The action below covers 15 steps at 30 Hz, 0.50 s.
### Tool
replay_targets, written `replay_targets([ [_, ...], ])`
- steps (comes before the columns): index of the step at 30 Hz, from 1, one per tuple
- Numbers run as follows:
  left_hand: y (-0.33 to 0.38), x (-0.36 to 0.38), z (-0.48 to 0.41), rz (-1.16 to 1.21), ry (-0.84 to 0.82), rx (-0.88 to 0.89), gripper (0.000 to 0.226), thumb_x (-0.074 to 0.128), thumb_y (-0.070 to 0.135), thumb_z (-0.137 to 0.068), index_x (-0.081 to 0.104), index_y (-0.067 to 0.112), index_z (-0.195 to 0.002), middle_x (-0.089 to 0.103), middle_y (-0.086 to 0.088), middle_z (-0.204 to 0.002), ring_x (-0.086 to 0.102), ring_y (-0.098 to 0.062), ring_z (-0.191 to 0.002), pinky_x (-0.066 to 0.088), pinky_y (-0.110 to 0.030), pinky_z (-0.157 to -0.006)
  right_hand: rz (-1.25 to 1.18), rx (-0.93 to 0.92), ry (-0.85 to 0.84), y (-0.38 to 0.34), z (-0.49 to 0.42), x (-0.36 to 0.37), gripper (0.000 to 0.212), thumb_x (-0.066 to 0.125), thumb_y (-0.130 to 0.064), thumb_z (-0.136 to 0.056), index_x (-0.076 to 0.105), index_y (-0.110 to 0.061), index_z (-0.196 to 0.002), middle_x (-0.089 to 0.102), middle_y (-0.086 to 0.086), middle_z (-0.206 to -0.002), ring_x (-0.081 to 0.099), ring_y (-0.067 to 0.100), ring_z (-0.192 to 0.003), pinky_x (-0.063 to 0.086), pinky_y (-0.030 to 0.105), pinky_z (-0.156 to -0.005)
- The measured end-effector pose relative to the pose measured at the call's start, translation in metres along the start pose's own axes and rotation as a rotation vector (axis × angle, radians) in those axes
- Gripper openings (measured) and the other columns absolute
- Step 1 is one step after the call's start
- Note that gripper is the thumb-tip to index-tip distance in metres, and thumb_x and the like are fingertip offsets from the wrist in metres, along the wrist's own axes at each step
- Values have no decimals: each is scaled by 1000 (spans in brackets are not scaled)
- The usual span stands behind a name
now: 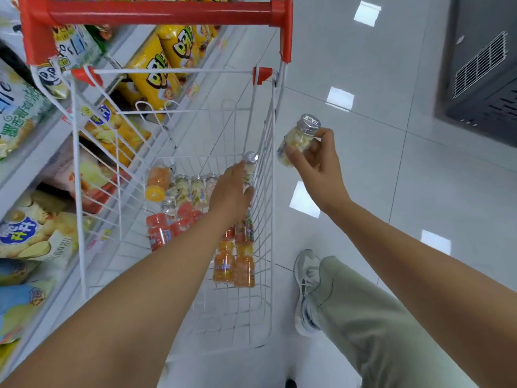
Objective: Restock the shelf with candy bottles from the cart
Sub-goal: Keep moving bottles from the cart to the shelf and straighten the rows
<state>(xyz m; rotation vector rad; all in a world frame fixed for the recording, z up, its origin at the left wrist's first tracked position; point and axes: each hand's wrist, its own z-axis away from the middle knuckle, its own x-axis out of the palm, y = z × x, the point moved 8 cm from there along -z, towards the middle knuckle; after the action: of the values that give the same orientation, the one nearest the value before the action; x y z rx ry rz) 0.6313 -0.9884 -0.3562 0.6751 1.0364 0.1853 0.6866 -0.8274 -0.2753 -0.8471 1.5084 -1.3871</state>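
Note:
A white wire cart (268, 225) with a red handle (156, 13) holds several small candy bottles (193, 191) in orange, red and pale yellow, lying on its floor. My left hand (230, 193) is inside the cart and grips one silver-capped bottle (249, 161) near the right wall. My right hand (319, 161) is outside the cart, to its right, holding a pale yellow candy bottle (298, 140) with a silver cap, tilted. The shelf (36, 152) with snack bags runs along the left.
Yellow and blue chip bags (156, 71) fill the shelf levels on the left, close to the cart's side. My leg in green trousers and a grey shoe (307, 289) stand right of the cart on the white tiled floor. A dark grey cabinet (481, 65) stands at the far right.

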Motion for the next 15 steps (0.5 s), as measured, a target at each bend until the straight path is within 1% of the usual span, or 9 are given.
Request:
replay_targets([
  [3,3,1,-14,-10,10,46,66,50,14,-98,17,20,-154,22,-3,-159,25,-25,-143,24,-37,-115,-6,-2,-60,3,-5,12,40,66,-32,-86,42,-16,-114,69,4,-105,67,19,-95,55,38,-87],
  [6,4,2,-23,-45,-18,63,69,50,9,-97,13,22,-154,18,-2,-160,21,-24,-145,22,-35,-116,-3,-3,-75,4,-10,15,41,66,-34,-85,42,-17,-113,70,5,-104,67,25,-95,54,48,-90],
  [9,3,3,-29,-87,-34,93,72,52,9,-96,14,24,-154,23,-3,-159,23,-23,-144,26,-35,-114,-2,0,-88,4,-14,13,42,67,-35,-85,42,-16,-113,70,7,-104,68,27,-94,54,50,-90],
  [11,3,3,-33,-146,-37,117,71,53,11,-95,16,24,-154,25,-4,-157,27,-24,-141,31,-37,-112,6,5,-98,5,-16,13,41,67,-32,-86,42,-14,-114,71,8,-103,68,27,-93,54,50,-89],
  [13,4,2,-38,-245,-32,142,67,53,13,-95,21,21,-153,25,-5,-155,27,-25,-139,33,-38,-109,3,11,-103,7,-17,14,40,66,-27,-88,42,-10,-115,71,8,-103,69,27,-93,54,50,-89],
  [15,6,2,-40,-329,-20,177,62,52,10,-95,27,19,-151,23,-5,-156,23,-25,-140,33,-38,-109,-9,17,-102,9,-17,14,40,66,-26,-88,42,-8,-116,71,9,-103,69,28,-92,55,49,-88],
])
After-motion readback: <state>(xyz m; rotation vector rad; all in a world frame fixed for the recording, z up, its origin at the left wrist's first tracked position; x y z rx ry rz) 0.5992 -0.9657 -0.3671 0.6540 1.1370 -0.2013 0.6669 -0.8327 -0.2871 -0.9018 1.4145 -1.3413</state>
